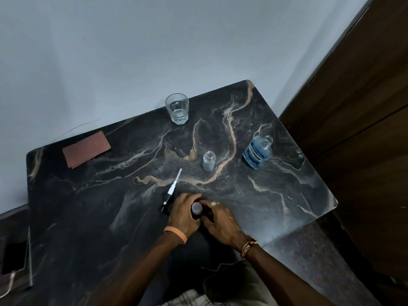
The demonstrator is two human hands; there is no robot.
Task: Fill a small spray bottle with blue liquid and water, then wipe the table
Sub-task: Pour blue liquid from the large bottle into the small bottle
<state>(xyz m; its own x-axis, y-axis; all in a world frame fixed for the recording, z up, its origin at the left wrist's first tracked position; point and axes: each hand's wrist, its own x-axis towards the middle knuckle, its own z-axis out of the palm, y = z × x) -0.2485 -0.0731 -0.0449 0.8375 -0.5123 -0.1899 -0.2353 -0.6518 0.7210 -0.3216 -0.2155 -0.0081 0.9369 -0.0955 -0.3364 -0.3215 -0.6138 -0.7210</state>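
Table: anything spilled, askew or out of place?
No spill visible. The spray pump lies flat on the table, off the small bottle, which stands open. The blue mouthwash bottle stands uncapped. The left hand and right hand grip a small grey-topped object.

- I see a dark stone-look table top (pixel 265 184) with tan and white veins. It is smooth, with a soft shine near its right corner.
- The clear drinking glass (pixel 177 108) is smooth and shiny.
- The small clear round bottle (pixel 208 161) is transparent; I cannot tell if it is glass or plastic.
- The flat bottle with blue liquid (pixel 257 155) looks like clear plastic, with a glossy label.
- The spray pump with thin white tube (pixel 171 192) looks like plastic.
- The reddish-brown folded cloth (pixel 86 149) is matt.
- The brown wooden panel (pixel 353 107) looks matt.
- The small grey round-topped piece (pixel 196 208), gripped by the left hand (pixel 183 214) and the right hand (pixel 220 219), looks matt.
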